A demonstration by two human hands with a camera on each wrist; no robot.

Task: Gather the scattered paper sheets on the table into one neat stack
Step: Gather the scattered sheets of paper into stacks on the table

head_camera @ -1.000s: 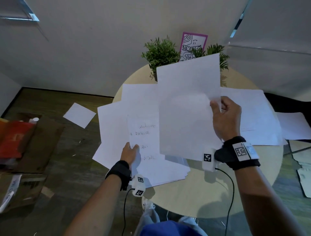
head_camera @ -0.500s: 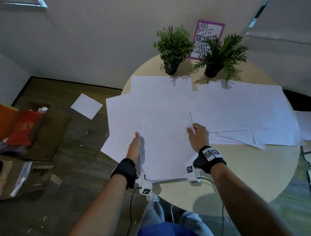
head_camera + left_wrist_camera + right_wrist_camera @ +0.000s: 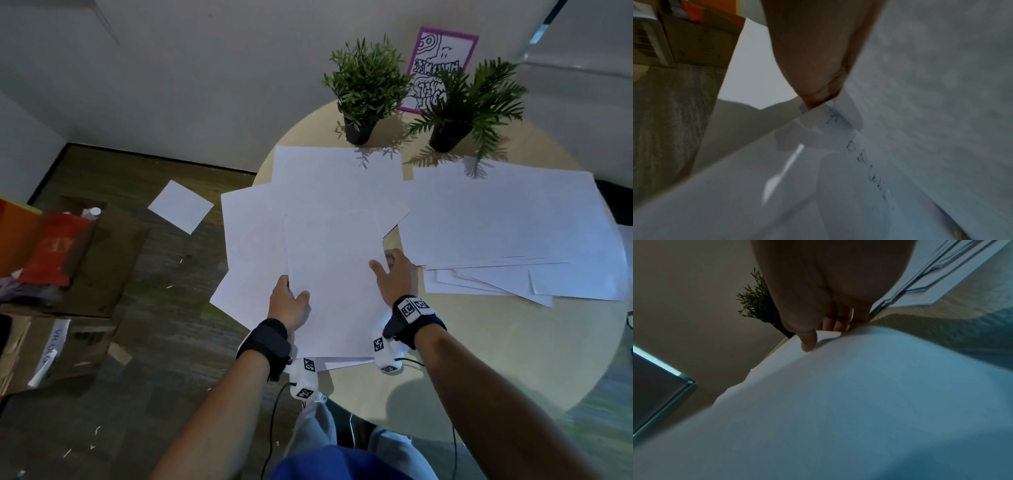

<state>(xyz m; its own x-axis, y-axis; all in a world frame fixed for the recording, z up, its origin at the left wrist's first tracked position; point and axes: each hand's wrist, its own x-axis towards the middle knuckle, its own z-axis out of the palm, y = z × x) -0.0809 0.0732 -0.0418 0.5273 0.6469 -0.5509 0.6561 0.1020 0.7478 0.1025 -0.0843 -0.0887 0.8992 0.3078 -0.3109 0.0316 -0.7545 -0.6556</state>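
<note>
White paper sheets cover the round table [image 3: 496,359]. A top sheet [image 3: 335,274] lies on the near-left pile [image 3: 250,240], which hangs over the table edge. My left hand [image 3: 294,298] grips the sheet's left edge, thumb on top. My right hand [image 3: 387,267] pinches its right edge. In the right wrist view the thumb [image 3: 807,340] presses on the sheet [image 3: 838,402] with fingers curled under its edge. In the left wrist view my left hand [image 3: 813,56] holds the top sheet [image 3: 931,81] above a handwritten sheet [image 3: 838,178]. A fanned spread of sheets [image 3: 507,222] lies at the right.
Two potted plants [image 3: 366,85] [image 3: 462,99] and a pink-framed drawing [image 3: 442,54] stand at the table's far edge. One sheet [image 3: 180,205] lies on the floor to the left. Cardboard boxes [image 3: 96,257] with red and orange items stand further left.
My right hand has brought the raised sheet down onto the near-left pile. My left hand has shifted its thumb onto that sheet's left edge; both hands now hold it.
</note>
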